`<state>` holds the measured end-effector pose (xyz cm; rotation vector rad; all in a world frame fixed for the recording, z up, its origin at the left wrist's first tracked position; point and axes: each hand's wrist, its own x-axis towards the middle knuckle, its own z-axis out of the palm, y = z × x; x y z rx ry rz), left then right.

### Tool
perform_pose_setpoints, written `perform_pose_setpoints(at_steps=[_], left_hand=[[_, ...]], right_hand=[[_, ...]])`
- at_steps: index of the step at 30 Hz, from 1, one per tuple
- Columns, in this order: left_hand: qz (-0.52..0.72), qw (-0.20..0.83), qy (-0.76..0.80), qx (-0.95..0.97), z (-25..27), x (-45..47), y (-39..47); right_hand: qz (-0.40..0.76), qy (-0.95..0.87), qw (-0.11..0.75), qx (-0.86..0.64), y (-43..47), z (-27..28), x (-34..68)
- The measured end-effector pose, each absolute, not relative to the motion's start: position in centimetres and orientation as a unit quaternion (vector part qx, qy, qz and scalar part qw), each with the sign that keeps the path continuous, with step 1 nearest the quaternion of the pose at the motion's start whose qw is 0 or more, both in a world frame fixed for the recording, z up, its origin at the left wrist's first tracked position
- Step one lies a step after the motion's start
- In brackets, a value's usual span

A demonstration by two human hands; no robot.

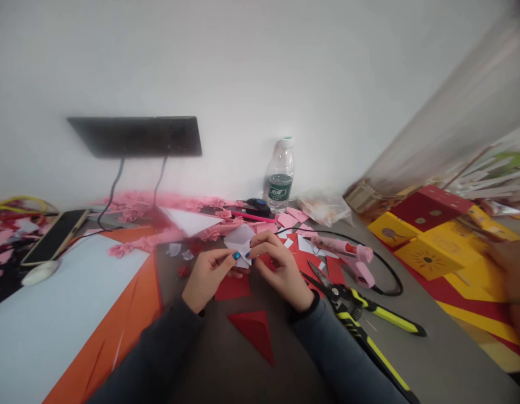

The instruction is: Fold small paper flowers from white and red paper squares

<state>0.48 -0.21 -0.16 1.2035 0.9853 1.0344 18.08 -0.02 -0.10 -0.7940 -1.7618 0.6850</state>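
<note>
Both hands meet over the middle of the table around a piece of white folded paper (239, 238). My left hand (208, 274) pinches its lower left side between thumb and fingers. From the right, my right hand (280, 268) grips the paper's other edge with thumb and fingertips. The fingers cover part of the folds. Just below the hands lies a red paper square (233, 287), partly hidden. Nearer to me is a red folded paper triangle (256, 332). Small crumpled red bits (183, 271) lie left of my left hand.
Right: a pink glue gun (348, 252) with a cord, yellow-black snips (360, 308), and yellow-red boxes (432, 235) beside another person's hand (512, 269). Back: a water bottle (280, 177) and pink paper flowers (159, 240). Left: large white sheet (70, 320), orange paper (131, 314), phone (55, 237), mouse (40, 272).
</note>
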Motion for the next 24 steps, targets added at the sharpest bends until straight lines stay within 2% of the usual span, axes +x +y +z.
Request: perform_pose_setpoints(at_steps=[8, 14, 17, 20, 24], left_hand=[[0.434, 0.593, 0.441, 0.515, -0.2, 0.3, -0.1], [0.476, 0.563, 0.45, 0.505, -0.1, 0.5, 0.0], [0.498, 0.544, 0.447, 0.506, -0.3, 0.7, -0.1], [0.504, 0.562, 0.439, 0.488, -0.4, 0.9, -0.2], [0.502, 0.606, 0.424, 0.448, -0.2, 1.4, -0.5]], right_hand=[[0.278, -0.747, 0.504, -0.331, -0.2, 0.2, 18.1], [0.344, -0.692, 0.528, -0.35, -0.4, -0.5, 17.6], [0.36, -0.684, 0.503, -0.386, -0.4, -0.8, 17.2], [0.357, -0.692, 0.478, -0.407, -0.3, -0.9, 17.0], [0.386, -0.679, 0.485, -0.393, -0.4, -0.8, 16.9]])
